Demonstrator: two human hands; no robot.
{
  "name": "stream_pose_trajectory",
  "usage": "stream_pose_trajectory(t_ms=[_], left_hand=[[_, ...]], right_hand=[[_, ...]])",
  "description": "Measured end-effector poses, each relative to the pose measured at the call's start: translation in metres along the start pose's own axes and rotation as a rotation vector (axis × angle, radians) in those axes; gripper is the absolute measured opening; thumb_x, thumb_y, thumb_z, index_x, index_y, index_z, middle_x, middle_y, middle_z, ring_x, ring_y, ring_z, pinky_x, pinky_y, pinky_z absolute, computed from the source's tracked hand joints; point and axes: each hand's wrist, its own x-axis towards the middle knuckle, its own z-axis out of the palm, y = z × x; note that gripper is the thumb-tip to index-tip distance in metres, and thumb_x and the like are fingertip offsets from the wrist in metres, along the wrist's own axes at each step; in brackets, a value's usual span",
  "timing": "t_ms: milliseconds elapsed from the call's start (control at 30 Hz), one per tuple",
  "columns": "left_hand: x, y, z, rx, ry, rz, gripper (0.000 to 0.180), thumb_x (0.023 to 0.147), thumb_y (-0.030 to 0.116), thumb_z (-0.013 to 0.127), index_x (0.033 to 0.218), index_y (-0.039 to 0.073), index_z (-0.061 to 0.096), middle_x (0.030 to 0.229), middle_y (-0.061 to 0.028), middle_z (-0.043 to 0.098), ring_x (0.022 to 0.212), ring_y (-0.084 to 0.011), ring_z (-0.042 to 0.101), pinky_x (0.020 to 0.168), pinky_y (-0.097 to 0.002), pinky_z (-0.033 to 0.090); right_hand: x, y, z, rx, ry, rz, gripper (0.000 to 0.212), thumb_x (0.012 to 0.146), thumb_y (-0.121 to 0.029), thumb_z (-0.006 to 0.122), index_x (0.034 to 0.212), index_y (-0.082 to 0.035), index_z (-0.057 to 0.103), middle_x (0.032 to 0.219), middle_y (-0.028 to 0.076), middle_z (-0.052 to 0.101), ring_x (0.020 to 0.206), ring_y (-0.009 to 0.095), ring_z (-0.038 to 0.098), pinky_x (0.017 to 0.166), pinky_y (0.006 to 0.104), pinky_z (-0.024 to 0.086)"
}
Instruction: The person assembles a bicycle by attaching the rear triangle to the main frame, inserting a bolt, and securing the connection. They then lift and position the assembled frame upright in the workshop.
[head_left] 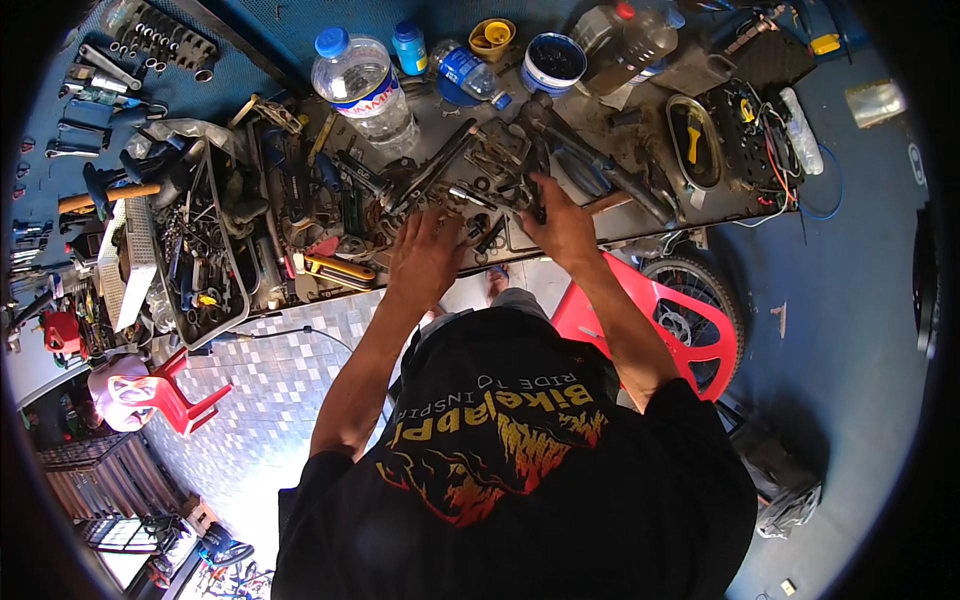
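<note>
My left hand (428, 255) lies palm down at the front of a cluttered workbench, its fingers spread a little over small metal parts. To its right, my right hand (562, 230) is bent inward, with thumb and forefinger around something dark that I cannot make out. Between the hands lie a small silver socket-like tool (472, 196) and several dark rings and loose parts. Just beyond are long dark-handled tools (432, 170) and a heavy dark metal bar (610, 170). Left of my left hand, a yellow-and-black folding tool (340, 270) rests at the bench edge.
A large clear water bottle (365, 95), a smaller bottle (468, 72) and a blue-white tub (553, 62) line the back. At left stands a metal tray (243, 290) full of tools. An oval tin (693, 140) sits right. Below are a red chair (650, 315) and a bicycle wheel (728, 290).
</note>
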Motion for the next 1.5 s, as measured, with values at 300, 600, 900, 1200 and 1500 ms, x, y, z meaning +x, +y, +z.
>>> stream_pose_trajectory(t_ms=[300,600,900,1200,1500], left_hand=[[0.059,0.005,0.048,0.099,0.047,0.091,0.041,0.088,0.013,0.069,0.129,0.012,0.066,0.129,-0.0127,0.061,0.123,-0.0353,0.057,0.105,-0.0505,0.047],[0.077,-0.004,0.022,-0.117,0.017,0.108,0.026,0.088,0.004,0.067,0.113,0.009,0.072,0.118,-0.0103,0.07,0.115,-0.034,0.062,0.102,-0.0458,0.049],[0.082,-0.005,-0.02,-0.547,0.191,-0.056,0.021,0.095,0.005,0.07,0.116,0.003,0.072,0.106,-0.0121,0.073,0.097,-0.0308,0.069,0.08,-0.0414,0.056],[0.072,-0.018,-0.021,-1.359,0.057,-0.449,0.036,0.103,0.013,0.071,0.134,-0.002,0.061,0.102,-0.0052,0.071,0.085,-0.0154,0.071,0.076,-0.0321,0.063],[0.063,-0.018,-0.02,-1.614,0.055,-0.488,0.036,0.103,0.013,0.071,0.135,-0.001,0.061,0.103,-0.0056,0.073,0.084,-0.0142,0.073,0.075,-0.0317,0.064]], right_hand=[[0.008,0.036,-0.062,0.591,0.149,0.192,0.049,0.095,-0.01,0.07,0.142,-0.002,0.056,0.084,0.003,0.069,0.068,0.01,0.061,0.061,0.029,0.049],[-0.007,0.043,-0.074,0.781,0.111,0.366,0.05,0.099,-0.012,0.068,0.144,0.003,0.054,0.086,0.006,0.07,0.063,0.009,0.059,0.053,0.0259,0.048],[-0.006,0.049,-0.062,0.876,0.031,0.421,0.051,0.1,-0.013,0.067,0.145,0.003,0.052,0.093,0.008,0.074,0.062,0.009,0.059,0.053,0.0246,0.05],[0.0,0.07,-0.049,1.009,-0.122,0.427,0.052,0.101,-0.016,0.066,0.147,0.004,0.052,0.095,0.01,0.075,0.06,0.01,0.06,0.053,0.0259,0.053],[-0.007,0.065,-0.058,0.466,-0.097,0.402,0.04,0.098,-0.017,0.068,0.134,0.0,0.065,0.104,0.015,0.076,0.077,0.024,0.074,0.066,0.037,0.059]])
